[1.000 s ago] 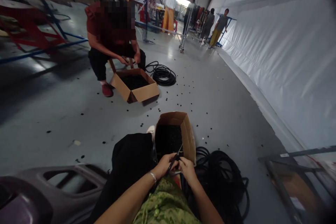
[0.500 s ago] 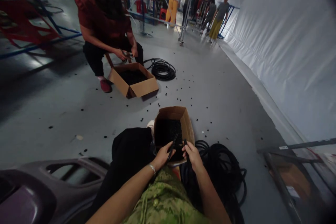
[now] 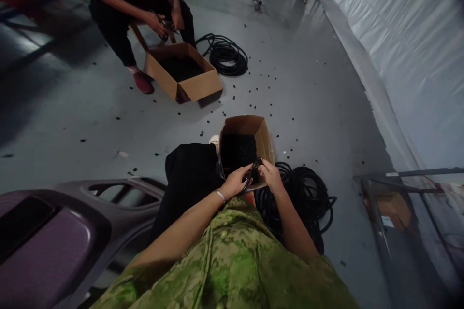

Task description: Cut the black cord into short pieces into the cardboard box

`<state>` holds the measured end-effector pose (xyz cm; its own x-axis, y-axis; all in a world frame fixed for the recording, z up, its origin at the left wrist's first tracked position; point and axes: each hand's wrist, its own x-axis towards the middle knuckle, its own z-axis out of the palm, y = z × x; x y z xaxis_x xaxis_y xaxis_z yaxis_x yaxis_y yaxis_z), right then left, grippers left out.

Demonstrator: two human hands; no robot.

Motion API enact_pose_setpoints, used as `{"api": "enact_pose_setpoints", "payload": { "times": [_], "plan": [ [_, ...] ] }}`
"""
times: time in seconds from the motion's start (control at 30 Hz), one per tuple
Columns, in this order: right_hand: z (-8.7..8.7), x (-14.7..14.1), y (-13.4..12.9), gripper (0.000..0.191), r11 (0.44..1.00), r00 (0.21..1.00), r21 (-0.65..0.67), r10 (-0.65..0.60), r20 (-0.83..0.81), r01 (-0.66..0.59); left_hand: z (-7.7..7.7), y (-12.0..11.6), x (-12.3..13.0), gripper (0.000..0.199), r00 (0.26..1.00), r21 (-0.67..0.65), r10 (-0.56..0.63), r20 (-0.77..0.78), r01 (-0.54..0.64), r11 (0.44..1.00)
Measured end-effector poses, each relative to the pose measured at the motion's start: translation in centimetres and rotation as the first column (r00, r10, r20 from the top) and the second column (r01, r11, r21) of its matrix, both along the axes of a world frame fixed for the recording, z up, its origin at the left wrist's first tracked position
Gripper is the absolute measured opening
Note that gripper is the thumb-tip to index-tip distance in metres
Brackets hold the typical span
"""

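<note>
My left hand [image 3: 235, 181] is closed around dark scissors [image 3: 250, 174], whose blades reach toward the right hand. My right hand [image 3: 271, 175] pinches the end of a black hose, at which the scissors' blades meet it; the fingers partly hide this spot. Both hands are over the near edge of a cardboard box [image 3: 267, 142] with small black pieces [image 3: 243, 148] inside. Beside my right forearm lies a tangled coil of black hose [image 3: 308, 193] on the floor.
Across from me a seated person [image 3: 126, 0] works with both hands over another open cardboard box [image 3: 205, 86] of black pieces. A second hose coil [image 3: 228, 58] lies beside it. Black bits dot the floor. A purple-grey chair [image 3: 54, 246] stands left, a metal frame [image 3: 409, 174] right.
My view has tipped downward. The scissors, earlier apart from the hose end, are now at it, and my two hands have come closer together.
</note>
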<state>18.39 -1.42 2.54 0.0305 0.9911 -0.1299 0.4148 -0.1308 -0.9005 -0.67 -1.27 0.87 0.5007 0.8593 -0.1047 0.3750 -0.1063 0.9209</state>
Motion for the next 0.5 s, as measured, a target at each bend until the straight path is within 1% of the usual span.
{"api": "enact_pose_setpoints", "payload": {
  "times": [0.27, 0.43, 0.5],
  "plan": [
    [0.94, 0.19, -0.22, 0.028, 0.996, 0.997, -0.026, 0.081, 0.007, -0.080, 0.39, 0.03, 0.00, 0.065, 0.999, 0.014, -0.033, -0.031, 0.033, 0.999],
    [0.98, 0.58, -0.25, 0.033, 0.990, 0.995, -0.113, 0.081, -0.062, -0.087, 0.05, -0.02, 0.13, 0.062, 1.000, 0.012, -0.018, -0.025, 0.019, 1.000],
    [0.93, 0.82, -0.19, 0.034, 0.989, 0.993, -0.111, 0.092, -0.068, -0.099, -0.13, -0.01, 0.16, 0.060, 0.999, 0.009, -0.023, -0.024, 0.023, 1.000]
  ]
}}
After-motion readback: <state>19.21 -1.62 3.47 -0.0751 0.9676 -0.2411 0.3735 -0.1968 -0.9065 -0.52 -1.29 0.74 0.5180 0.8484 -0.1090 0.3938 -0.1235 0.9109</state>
